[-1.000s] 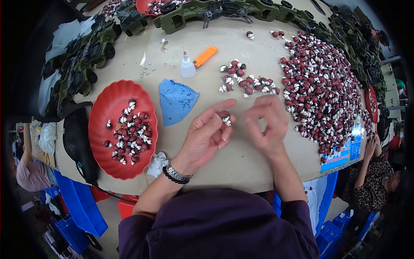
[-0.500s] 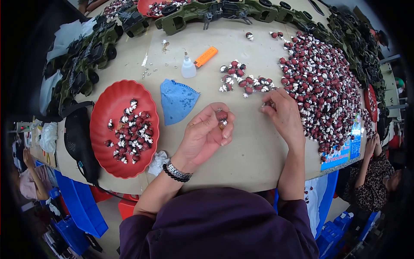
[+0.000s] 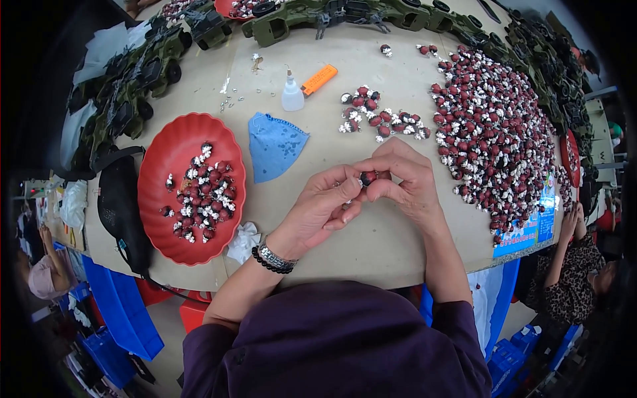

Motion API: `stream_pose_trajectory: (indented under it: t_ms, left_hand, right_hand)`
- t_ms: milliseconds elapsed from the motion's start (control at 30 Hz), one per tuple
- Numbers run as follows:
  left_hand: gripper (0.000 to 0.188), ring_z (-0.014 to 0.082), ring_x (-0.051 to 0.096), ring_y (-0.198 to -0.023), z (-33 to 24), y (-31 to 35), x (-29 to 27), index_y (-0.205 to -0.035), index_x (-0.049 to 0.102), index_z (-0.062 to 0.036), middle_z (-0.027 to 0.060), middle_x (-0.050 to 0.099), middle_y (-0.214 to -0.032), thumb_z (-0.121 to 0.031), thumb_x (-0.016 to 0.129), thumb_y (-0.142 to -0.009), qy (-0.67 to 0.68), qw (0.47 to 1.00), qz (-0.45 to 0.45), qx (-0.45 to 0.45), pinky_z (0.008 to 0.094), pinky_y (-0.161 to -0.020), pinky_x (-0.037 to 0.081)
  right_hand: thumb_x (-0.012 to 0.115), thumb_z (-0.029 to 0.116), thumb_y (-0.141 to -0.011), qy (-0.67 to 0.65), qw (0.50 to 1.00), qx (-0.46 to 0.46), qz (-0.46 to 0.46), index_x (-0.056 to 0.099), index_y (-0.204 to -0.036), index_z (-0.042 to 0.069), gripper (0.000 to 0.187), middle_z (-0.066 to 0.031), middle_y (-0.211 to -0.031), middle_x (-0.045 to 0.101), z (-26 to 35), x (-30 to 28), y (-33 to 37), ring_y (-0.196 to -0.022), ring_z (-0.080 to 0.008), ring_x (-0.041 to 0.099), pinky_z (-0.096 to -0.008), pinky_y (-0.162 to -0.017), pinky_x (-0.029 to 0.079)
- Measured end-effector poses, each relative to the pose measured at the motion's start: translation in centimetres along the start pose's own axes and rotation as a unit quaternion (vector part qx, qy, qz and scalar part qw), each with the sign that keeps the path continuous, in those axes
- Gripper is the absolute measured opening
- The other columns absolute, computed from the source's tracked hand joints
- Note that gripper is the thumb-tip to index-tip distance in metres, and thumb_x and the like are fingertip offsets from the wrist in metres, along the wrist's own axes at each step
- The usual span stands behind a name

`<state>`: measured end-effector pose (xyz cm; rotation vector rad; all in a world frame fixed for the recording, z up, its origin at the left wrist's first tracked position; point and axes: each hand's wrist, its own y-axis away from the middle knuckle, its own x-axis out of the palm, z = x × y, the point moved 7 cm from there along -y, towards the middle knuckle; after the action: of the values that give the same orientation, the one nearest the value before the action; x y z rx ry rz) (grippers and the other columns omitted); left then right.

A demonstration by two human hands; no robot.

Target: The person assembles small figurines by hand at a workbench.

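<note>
My left hand [image 3: 323, 207] and my right hand [image 3: 401, 179] meet above the middle of the beige table [image 3: 371, 245]. Between their fingertips they pinch one small dark red piece [image 3: 367, 178] with a white part. A bead bracelet and a metal band sit on my left wrist [image 3: 273, 257]. A small cluster of the same red and white pieces [image 3: 375, 116] lies just beyond my hands. A big heap of them [image 3: 494, 126] spreads to the right. A red scalloped plate [image 3: 189, 189] at the left holds several more.
A blue cloth [image 3: 275, 144], a small white squeeze bottle [image 3: 292, 95] and an orange lighter [image 3: 320, 79] lie beyond the hands. Olive green toy vehicles [image 3: 133, 99] line the far and left edges. A person in a patterned top [image 3: 574, 278] sits at the right.
My right hand came back from the heap at the right and joined my left hand; both now pinch one red piece between them.
</note>
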<state>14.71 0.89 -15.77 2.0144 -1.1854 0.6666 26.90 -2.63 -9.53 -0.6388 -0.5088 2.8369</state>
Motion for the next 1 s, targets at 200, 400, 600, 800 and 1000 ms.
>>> stream_pose_trajectory:
  t_ms: [200, 400, 600, 800, 1000]
  left_hand:
    - [0.028, 0.0039, 0.049, -0.058, 0.3, 0.0, 0.0, -0.107, 0.059, -0.0046, 0.0018, 0.058, -0.085, -0.031, 0.051, -0.100, 0.047, 0.999, 0.012, -0.005, 0.0148, -0.039, 0.025]
    - [0.029, 0.0104, 0.051, -0.054, 0.8, 0.0, -0.2, -0.100, 0.058, -0.0015, 0.0064, 0.061, -0.081, -0.029, 0.052, -0.099, 0.057, 0.998, 0.023, -0.021, 0.0173, -0.035, 0.026]
    - [0.029, 0.0082, 0.050, -0.054, 0.9, 0.2, 0.1, -0.095, 0.058, -0.0016, 0.0030, 0.057, -0.073, -0.028, 0.046, -0.101, 0.051, 0.998, 0.008, -0.034, 0.0170, -0.037, 0.026]
    - [0.030, 0.0079, 0.050, -0.055, 0.9, 0.2, 0.2, -0.097, 0.058, -0.0027, 0.0038, 0.058, -0.076, -0.030, 0.047, -0.101, 0.051, 0.998, 0.020, -0.027, 0.0166, -0.037, 0.026]
    - [0.032, 0.0068, 0.050, -0.055, 0.5, -0.1, -0.3, -0.104, 0.056, -0.0061, 0.0044, 0.060, -0.087, -0.037, 0.047, -0.101, 0.011, 1.000, -0.015, 0.017, 0.0156, -0.037, 0.026]
  right_hand:
    - [0.070, 0.000, -0.074, -0.107, 0.994, 0.034, -0.002, 0.071, -0.102, -0.001, 0.028, -0.0079, -0.086, 0.063, -0.1, 0.4, 0.0, -0.079, -0.0188, 0.059, -0.0293, -0.067, 0.048]
    - [0.058, 0.004, -0.084, -0.111, 0.989, 0.088, 0.033, 0.069, -0.099, -0.003, 0.020, -0.0084, -0.086, 0.063, -1.5, 1.0, 0.2, -0.079, -0.0183, 0.058, -0.0293, -0.071, 0.046]
    - [0.057, 0.006, -0.085, -0.105, 0.988, 0.103, 0.038, 0.067, -0.095, -0.003, 0.017, -0.0087, -0.084, 0.062, -1.7, 1.2, 0.2, -0.078, -0.0181, 0.057, -0.0287, -0.071, 0.045]
    - [0.063, 0.022, -0.090, -0.139, 0.986, 0.090, 0.017, 0.069, -0.096, 0.000, 0.023, -0.0029, -0.083, 0.055, -2.2, 1.2, 0.5, -0.069, -0.0083, 0.051, -0.0223, -0.058, 0.043]
    - [0.064, 0.020, -0.090, -0.002, 1.000, 0.019, 0.023, 0.067, -0.093, 0.000, 0.020, -0.0043, -0.079, 0.054, -0.9, 1.0, 0.3, -0.074, -0.0120, 0.054, -0.0243, -0.061, 0.041]
